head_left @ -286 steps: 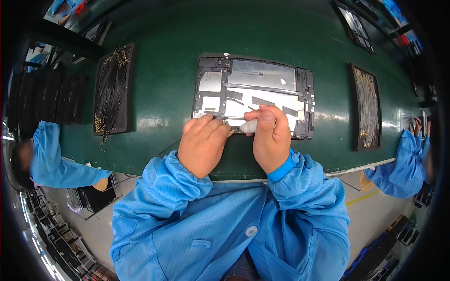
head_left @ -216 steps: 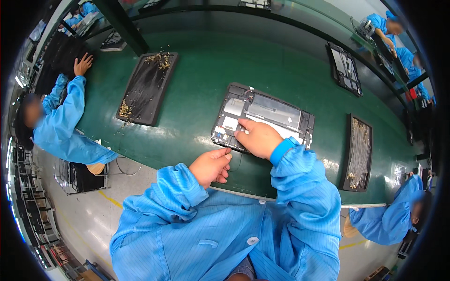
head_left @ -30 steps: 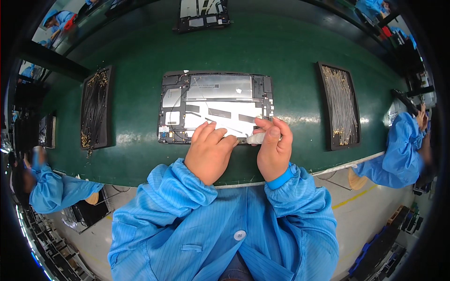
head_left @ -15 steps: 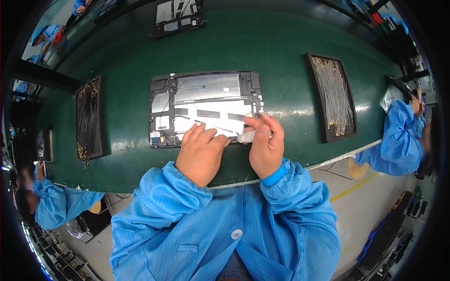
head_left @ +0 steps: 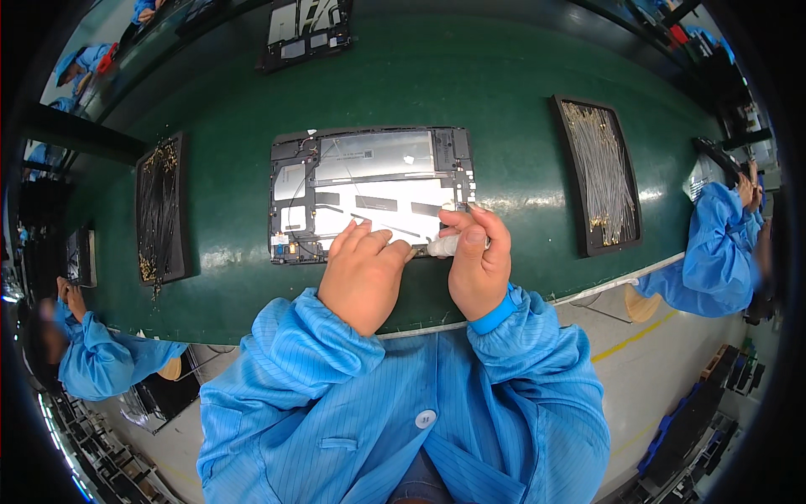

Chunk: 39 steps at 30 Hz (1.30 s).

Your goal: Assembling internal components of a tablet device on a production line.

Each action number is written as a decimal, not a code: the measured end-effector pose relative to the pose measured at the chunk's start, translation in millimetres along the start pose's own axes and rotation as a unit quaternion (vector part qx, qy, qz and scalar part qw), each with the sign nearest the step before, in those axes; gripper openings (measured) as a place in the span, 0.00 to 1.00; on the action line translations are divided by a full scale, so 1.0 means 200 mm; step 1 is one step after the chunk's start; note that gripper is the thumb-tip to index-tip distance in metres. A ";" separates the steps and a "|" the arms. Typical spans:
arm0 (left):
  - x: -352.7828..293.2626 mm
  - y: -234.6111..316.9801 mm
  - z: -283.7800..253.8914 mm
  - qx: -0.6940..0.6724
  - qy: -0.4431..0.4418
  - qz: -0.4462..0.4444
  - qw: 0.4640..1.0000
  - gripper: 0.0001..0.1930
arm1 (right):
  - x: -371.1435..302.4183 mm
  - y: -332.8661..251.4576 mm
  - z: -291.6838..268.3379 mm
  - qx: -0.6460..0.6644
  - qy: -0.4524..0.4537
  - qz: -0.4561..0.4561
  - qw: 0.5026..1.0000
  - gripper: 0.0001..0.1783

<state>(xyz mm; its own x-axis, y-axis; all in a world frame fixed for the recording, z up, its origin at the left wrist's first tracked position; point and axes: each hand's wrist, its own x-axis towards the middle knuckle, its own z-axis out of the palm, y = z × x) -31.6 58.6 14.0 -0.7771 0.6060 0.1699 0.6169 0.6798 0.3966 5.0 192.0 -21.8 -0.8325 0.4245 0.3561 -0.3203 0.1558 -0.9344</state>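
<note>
The flat, black-framed electronic device with silver and white inner panels (head_left: 378, 190) is laid face-open on the smooth green bench (head_left: 520, 160), directly before the person, and its near edge is partly covered by both hands. By the right hand (head_left: 480, 265) a small white cylindrical tool (head_left: 442, 246) is held, the grip closed around it between thumb and bent fingers, its narrow end brought just beside the left fingertips. The left hand (head_left: 363, 281) is laid over the near part of the white panel with fingers slightly bent; whether anything is pinched in that grip cannot be told. With the two hands so close, a slip of the tool could be expected to strike the left fingertips or scrape small parts along the near edge, caused by an angled push. Too much weight from the left palm could dent the panel; too little could let the device be slid across the glossy bench. The thin black wire (head_left: 303, 179) on the device's left part could be snagged if a sleeve is dragged across it, and alignment could be misjudged because the working spot is hidden by fingers
</note>
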 end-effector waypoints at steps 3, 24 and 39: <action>0.00 0.00 0.00 0.000 0.000 -0.001 1.000 0.07 | -0.01 0.00 0.00 -0.002 0.000 0.010 1.000 0.14; -0.02 -0.02 0.04 -0.018 0.073 0.001 0.997 0.08 | 0.13 -0.15 0.09 -0.256 -0.165 -0.107 0.946 0.08; 0.04 -0.14 -0.02 -0.018 0.088 0.044 0.995 0.05 | 0.21 -0.17 -0.06 -0.037 0.032 0.199 0.979 0.22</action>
<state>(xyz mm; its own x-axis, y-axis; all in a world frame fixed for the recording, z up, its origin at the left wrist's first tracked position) -55.2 42.4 8.2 -0.7318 0.5790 0.3594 0.6813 0.6099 0.4047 -13.4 216.0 24.9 -0.8541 0.5190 -0.0346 0.0585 0.0298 -0.9978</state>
